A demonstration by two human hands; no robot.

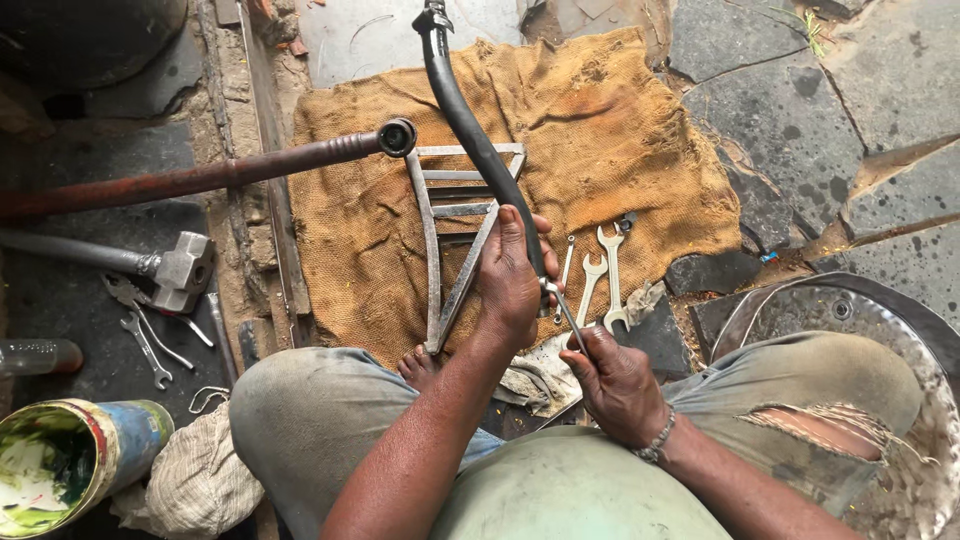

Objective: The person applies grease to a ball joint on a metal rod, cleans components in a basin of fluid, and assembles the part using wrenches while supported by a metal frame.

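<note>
Right hand grips a thin spanner at the black tube clasped by left hand.

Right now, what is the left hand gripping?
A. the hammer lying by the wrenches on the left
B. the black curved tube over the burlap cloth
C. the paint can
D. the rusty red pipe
B: the left hand wraps the lower end of the black curved tube, which runs up across the burlap cloth, while the right hand holds a thin tool at its end.
</note>
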